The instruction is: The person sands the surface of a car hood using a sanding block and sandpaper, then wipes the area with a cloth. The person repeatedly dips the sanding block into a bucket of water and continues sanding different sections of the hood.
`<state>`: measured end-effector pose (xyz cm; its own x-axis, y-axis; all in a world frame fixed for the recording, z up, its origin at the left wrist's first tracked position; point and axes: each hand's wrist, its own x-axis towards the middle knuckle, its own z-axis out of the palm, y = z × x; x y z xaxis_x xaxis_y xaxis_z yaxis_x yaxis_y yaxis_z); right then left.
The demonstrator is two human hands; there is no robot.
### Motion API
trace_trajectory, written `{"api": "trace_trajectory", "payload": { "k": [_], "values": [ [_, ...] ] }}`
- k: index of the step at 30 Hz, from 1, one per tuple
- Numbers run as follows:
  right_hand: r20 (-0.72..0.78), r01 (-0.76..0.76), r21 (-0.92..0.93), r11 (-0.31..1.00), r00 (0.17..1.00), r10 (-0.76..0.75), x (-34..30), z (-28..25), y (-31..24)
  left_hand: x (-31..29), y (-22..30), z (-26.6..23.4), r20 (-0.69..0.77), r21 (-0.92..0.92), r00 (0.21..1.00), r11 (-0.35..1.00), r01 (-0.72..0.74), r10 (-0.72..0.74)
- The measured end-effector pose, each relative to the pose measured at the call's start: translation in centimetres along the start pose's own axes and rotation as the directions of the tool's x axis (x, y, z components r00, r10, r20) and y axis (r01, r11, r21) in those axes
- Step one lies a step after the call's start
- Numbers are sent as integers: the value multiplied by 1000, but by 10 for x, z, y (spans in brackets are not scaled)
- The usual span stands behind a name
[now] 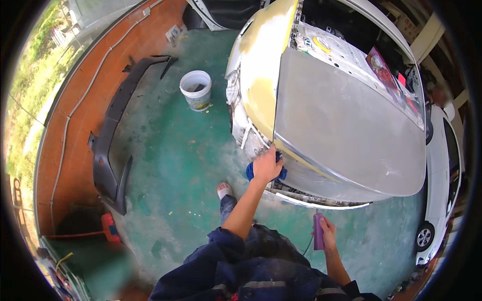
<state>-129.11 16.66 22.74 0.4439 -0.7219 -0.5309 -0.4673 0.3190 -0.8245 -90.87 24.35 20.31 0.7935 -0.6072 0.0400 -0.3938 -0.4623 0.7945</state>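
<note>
at left, the left hand [266, 165] is closed around a crumpled, deep-blue cloth [283, 173] at the car's near left corner, perhaps pressing it there, though the palm side is hidden. lower and further right, a purple, oblong block [318, 232] is held in the right hand [329, 234], its long axis pointing forward. the broad, matt-grey, curved car panel [341, 125] lies ahead of both, slanting from upper left to lower right, with the left hand nearer its edge.
</note>
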Motion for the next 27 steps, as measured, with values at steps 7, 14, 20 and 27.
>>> {"api": "trace_trajectory", "payload": {
  "k": [7,14,20,27],
  "values": [
    [39,-35,26,999,999,34,-41,9,9,-4,10,-4,47,-88,995,992,87,-84],
    [10,-61,44,997,998,60,-37,22,-1,-5,5,-18,184,-55,981,996,71,-60],
    [51,0,77,997,999,-4,-19,43,-30,-11,-9,-20,-55,-176,997,983,-54,45],
    [134,-25,265,964,991,-12,-14,68,-56,-36,-2,-63,-46,-339,981,927,162,-188]
  ]
}}
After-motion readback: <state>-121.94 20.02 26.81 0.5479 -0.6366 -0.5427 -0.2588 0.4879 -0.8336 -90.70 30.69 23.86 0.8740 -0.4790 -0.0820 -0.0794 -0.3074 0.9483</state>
